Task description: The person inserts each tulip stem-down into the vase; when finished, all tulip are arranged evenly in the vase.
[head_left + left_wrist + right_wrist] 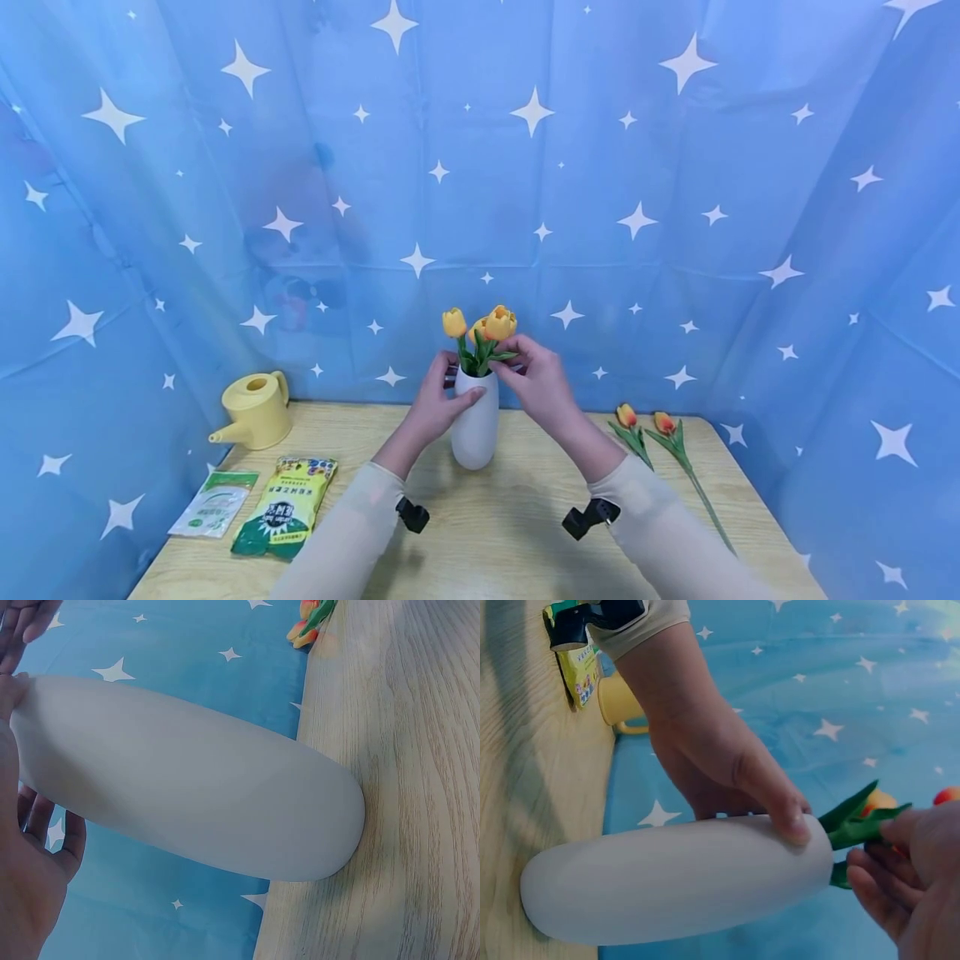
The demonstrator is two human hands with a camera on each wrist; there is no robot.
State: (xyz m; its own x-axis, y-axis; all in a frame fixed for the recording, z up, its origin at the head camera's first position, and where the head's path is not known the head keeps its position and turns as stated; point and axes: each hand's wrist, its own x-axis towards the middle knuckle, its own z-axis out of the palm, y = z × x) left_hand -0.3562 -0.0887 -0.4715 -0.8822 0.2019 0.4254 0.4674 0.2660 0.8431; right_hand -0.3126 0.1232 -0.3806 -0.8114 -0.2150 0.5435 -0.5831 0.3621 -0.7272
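A tall white vase [475, 429] stands upright on the table, with several yellow tulips [501, 323] in its mouth. My left hand [438, 400] grips the vase close to the rim, thumb on the near side and fingers behind. At the mouth of the vase, my right hand [538, 382] pinches a tulip by its green leaves [861, 829] between thumb and fingers. The right wrist view shows the left thumb pressed against the vase [675, 885] just below the rim. The stems' lower ends are hidden inside the vase.
Two orange-red tulips [664, 423] lie on the table [510, 533] at the right. At the left are a yellow watering can [258, 417], a yellow-green bag [288, 508] and a smaller white-green packet [216, 505]. A blue starred curtain [480, 208] hangs behind.
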